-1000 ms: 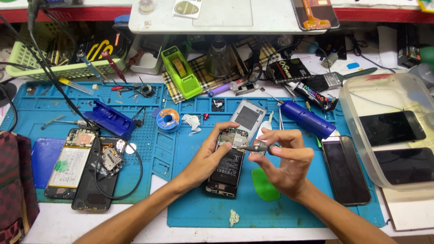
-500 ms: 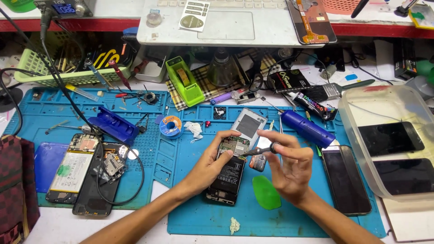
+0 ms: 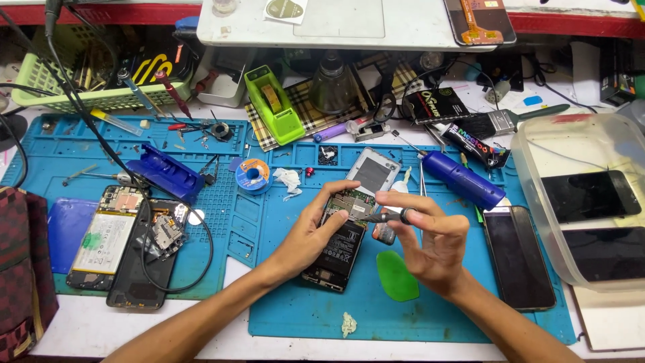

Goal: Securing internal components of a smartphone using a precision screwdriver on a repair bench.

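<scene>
Opened smartphone [image 3: 341, 236] lies on blue mat [image 3: 430, 316], centre of surface. Left hand [image 3: 310, 236] grips its left edge, steadying. Right hand [image 3: 430, 245] pinches small screwdriver [image 3: 376, 217], tip at 9 o'clock on board. Judgement: keep driver seated square, light pressure, phone pinned flat.

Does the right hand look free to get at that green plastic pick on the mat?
Probably not straight away: the right hand pinches a small screwdriver over the opened phone. The green pick lies uncovered just below it on the mat.
</scene>
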